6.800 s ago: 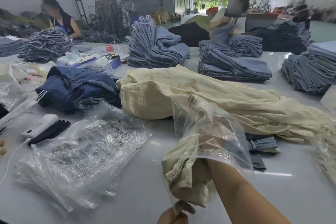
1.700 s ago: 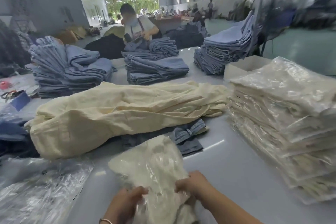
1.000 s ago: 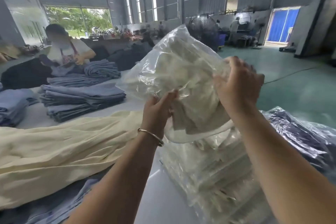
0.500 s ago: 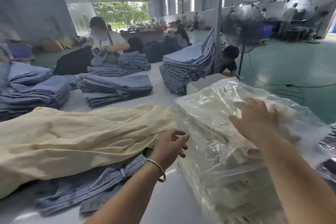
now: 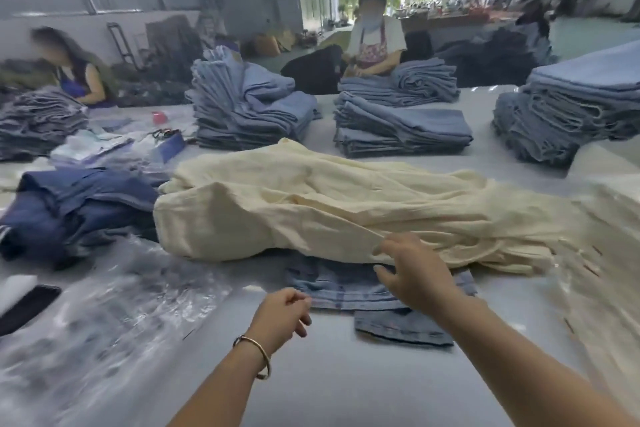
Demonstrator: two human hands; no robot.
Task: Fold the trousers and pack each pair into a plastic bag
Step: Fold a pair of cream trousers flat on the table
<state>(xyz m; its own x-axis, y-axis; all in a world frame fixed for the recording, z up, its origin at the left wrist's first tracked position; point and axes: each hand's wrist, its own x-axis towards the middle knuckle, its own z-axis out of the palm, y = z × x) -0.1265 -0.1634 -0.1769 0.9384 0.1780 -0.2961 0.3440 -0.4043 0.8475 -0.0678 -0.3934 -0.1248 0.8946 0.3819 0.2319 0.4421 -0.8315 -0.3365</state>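
A heap of cream trousers (image 5: 329, 208) lies across the middle of the grey table (image 5: 346, 374). My right hand (image 5: 414, 274) touches the heap's near edge, fingers spread and curled, holding nothing. My left hand (image 5: 282, 317), with a bangle on the wrist, hovers over the table in front of the heap with fingers loosely curled and empty. A pile of clear plastic bags (image 5: 104, 315) lies at the near left. A stack of bagged cream trousers (image 5: 609, 270) stands at the right edge, blurred.
Blue denim pieces (image 5: 381, 295) lie under the heap's near edge. Dark blue jeans (image 5: 69, 211) sit at the left, a phone (image 5: 27, 303) near the left edge. Stacks of folded light blue jeans (image 5: 398, 128) line the far side, where two people work.
The bagged pair that both hands held went onto the stack at the right and was let go. My view swung left, and my right hand now reaches the cream heap.
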